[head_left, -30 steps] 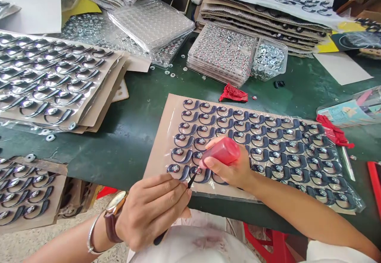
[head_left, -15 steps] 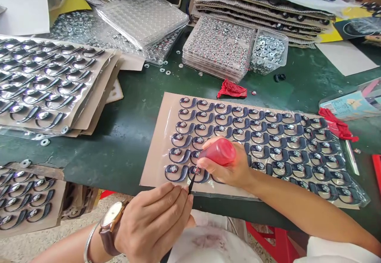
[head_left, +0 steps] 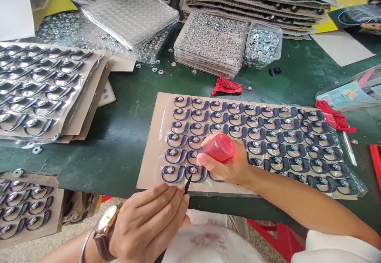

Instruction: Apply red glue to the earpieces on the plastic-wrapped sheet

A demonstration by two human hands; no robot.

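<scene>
My left hand [head_left: 149, 219], with a watch on its wrist, pinches dark pointed tweezers [head_left: 187, 184]. Their tip meets a small round metal-faced part [head_left: 193, 169] in the sheet's front row. Above that part, my right hand [head_left: 228, 161] is wrapped round a red squeeze bottle [head_left: 218, 148], tilted with its nozzle down to the left; the nozzle end is hard to make out. Under both lies a brown card sheet [head_left: 151, 144] bearing rows of dark curved pieces with round metal parts, on clear plastic. My right hand and forearm hide some pieces.
Stacked sheets of similar pieces [head_left: 74, 108] lie left. Behind are clear trays of metal parts [head_left: 208, 42], a box of washers [head_left: 263, 42] and layered cardboard [head_left: 253, 4]. Red cloths [head_left: 226, 85] and loose washers [head_left: 37, 150] lie on the green table [head_left: 127, 108].
The whole view has shifted slightly, so most things appear a little further left. Both hands keep nearly the same place over the sheet, still holding the tweezers and the bottle.
</scene>
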